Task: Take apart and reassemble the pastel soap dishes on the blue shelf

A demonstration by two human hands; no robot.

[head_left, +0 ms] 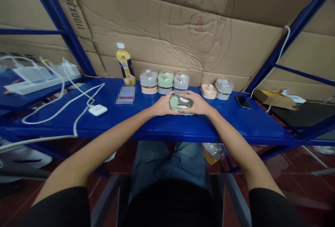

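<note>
On the left of the desk (261,119) we find a white cable (75,126) running over the front edge, with a small white case (97,110) beside it. Near the back edge, a yellow bottle (126,67) stands upright behind a pixelated flat item (125,95). Next come three stacks of containers (165,80), side by side along that edge, probably set back to give our arms room.

Around the middle, nearer the front edge, our left hand (162,105) and right hand (200,104) close in from either end on a green container (181,103); gripping both ends likely keeps it steady. Whether its base touches the desk we cannot tell.

Further right, a peach container (208,91) sits just beside a grey stack (224,88) by the back edge. A dark phone (243,101) lies flat toward the back right corner, apparently out of our elbows' way.
</note>
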